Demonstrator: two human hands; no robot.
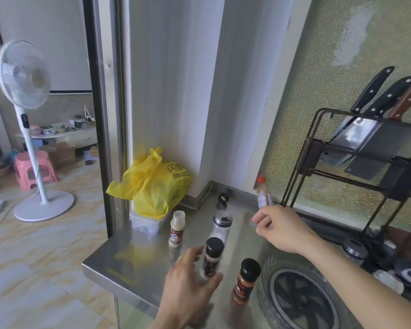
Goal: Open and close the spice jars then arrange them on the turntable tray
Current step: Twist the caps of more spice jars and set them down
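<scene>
Step in hand: jar pickup; left hand point(190, 276), fingers spread wide, flanks black-capped jar point(211, 257) near counter point(133, 257) front edge; right hand point(280, 227), loosely curled, empty, nears red-capped jar point(262, 192) at back edge; next: close grip.

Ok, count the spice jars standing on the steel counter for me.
5. A white-capped jar by the yellow bag, a clear shaker mid-counter, a black-capped jar at the left hand, another nearest, a red-capped bottle beyond the right hand. Others may be hidden.
</scene>
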